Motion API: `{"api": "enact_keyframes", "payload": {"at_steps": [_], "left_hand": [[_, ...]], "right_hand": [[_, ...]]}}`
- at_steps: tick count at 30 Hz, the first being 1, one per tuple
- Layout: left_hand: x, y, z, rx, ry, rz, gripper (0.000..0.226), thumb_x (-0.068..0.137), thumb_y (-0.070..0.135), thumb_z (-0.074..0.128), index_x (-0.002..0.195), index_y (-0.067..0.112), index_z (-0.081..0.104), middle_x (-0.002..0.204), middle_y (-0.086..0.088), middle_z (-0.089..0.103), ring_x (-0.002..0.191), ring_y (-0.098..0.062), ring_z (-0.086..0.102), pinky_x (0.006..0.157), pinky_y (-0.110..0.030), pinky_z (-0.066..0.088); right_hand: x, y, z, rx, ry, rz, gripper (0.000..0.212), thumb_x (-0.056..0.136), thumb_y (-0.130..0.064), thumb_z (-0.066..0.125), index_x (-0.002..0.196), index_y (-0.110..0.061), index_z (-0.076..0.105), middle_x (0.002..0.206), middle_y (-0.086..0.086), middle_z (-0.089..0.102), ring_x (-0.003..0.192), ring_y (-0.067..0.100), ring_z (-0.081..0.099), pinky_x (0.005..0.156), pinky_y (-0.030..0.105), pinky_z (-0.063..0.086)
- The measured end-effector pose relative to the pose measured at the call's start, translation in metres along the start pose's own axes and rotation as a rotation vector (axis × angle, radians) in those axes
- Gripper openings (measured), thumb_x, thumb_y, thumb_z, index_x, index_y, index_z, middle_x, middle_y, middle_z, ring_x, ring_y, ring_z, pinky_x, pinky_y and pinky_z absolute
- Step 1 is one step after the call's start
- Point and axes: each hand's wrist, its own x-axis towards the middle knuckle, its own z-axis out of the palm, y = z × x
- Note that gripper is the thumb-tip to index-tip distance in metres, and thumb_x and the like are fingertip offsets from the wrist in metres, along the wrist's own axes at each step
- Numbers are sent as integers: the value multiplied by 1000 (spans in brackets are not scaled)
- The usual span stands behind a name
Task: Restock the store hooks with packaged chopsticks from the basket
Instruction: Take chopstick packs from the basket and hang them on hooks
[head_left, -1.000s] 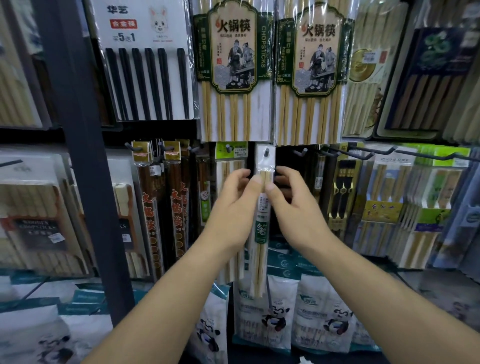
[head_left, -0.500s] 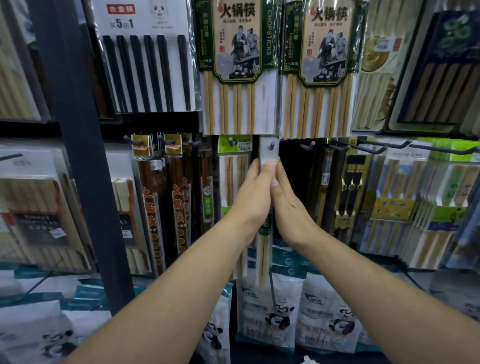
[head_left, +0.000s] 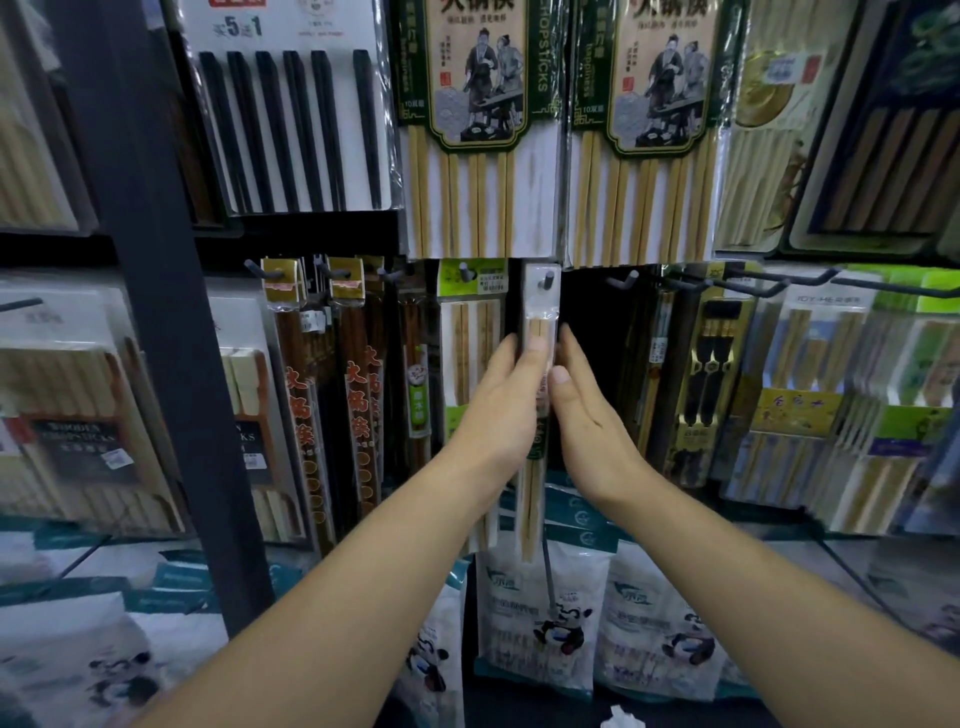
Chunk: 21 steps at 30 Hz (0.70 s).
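Observation:
A narrow clear pack of light wooden chopsticks (head_left: 531, 499) hangs by its white header on a dark metal hook (head_left: 546, 281) in the middle row of the display. My left hand (head_left: 498, 410) pinches the pack just below the header, thumb on its front and fingers behind. My right hand (head_left: 589, 421) lies alongside the pack's right edge with straight fingers, the thumb tip touching it. The basket is not in view.
Neighbouring hooks carry a green-topped chopstick pack (head_left: 470, 332) on the left and an empty hook (head_left: 621, 283) on the right. Large chopstick sets (head_left: 467, 130) hang above. A dark upright post (head_left: 156, 312) stands at left. Panda-printed bags (head_left: 540, 613) sit below.
The pack's header has gone onto the hook and hangs there. Both hands have slid down from the header to the pack's upper body, and the right hand has loosened.

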Motion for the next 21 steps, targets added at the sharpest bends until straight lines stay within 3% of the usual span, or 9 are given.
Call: {"api": "enact_keyframes", "payload": {"at_steps": [2, 4, 6, 8, 11, 14, 16, 18, 21], "left_hand": [[-19, -2, -8, 66, 40, -38, 55, 106, 45, 48, 157, 26, 37, 155, 13, 46, 137, -2, 45, 115, -25, 38], [-42, -7, -19, 115, 68, -55, 55, 105, 39, 53, 156, 24, 39, 153, 15, 44, 130, 5, 47, 104, -11, 41], [-66, -18, -32, 141, 54, -64, 41, 105, 35, 55, 145, 28, 52, 142, 17, 59, 121, 6, 57, 99, -13, 45], [-90, -35, -44, 157, 63, -115, 24, 106, 29, 53, 127, 28, 65, 115, 13, 76, 109, -4, 69, 93, -23, 54], [-129, -80, -62, 248, 125, -227, 18, 107, 22, 52, 110, 27, 68, 95, 12, 77, 92, -9, 74, 78, -26, 58], [-176, -142, -77, 349, 193, -376, 15, 105, 19, 55, 99, 26, 67, 89, 1, 74, 85, -15, 70, 80, -31, 55], [-207, -181, -86, 469, 210, -481, 13, 104, 20, 57, 96, 28, 64, 89, 0, 69, 82, -11, 66, 75, -23, 48], [-238, -217, -95, 592, 220, -620, 7, 101, 20, 60, 107, 21, 63, 99, -3, 67, 93, -16, 65, 83, -25, 51], [-281, -259, -105, 746, 219, -827, 41, 99, 27, 61, 135, 8, 55, 123, -20, 60, 115, -38, 58, 102, -47, 48]], "right_hand": [[-16, 2, -4, -4, 37, 42, 71, 98, -68, 26, 161, -39, 10, 166, -19, 17, 146, -4, 20, 118, 25, 20], [-37, 5, -9, -7, 72, 83, 70, 96, -65, 29, 159, -39, 17, 160, -20, 26, 139, -4, 31, 107, 19, 27], [-61, 9, -11, -10, 110, 111, 62, 98, -60, 33, 155, -38, 26, 151, -20, 37, 130, -3, 42, 96, 14, 33], [-86, 19, -11, -5, 148, 156, 45, 104, -51, 39, 147, -38, 37, 139, -19, 47, 121, -2, 50, 91, 16, 39], [-133, 45, -1, -27, 119, 301, 20, 106, -41, 45, 124, -37, 51, 120, -18, 58, 109, 5, 59, 88, 29, 49], [-189, 86, 20, -107, -42, 435, 8, 105, -30, 52, 104, -32, 59, 98, -6, 65, 89, 13, 63, 77, 32, 52], [-228, 118, 38, -174, -203, 503, 10, 102, -19, 57, 96, -22, 64, 88, -1, 65, 80, 15, 61, 73, 30, 46], [-268, 151, 57, -249, -382, 580, 10, 98, -10, 60, 92, -14, 67, 83, -4, 64, 79, 14, 59, 74, 27, 43], [-322, 197, 81, -350, -635, 709, 10, 97, -16, 61, 100, -15, 71, 85, -7, 66, 83, 15, 63, 76, 28, 47]]}}
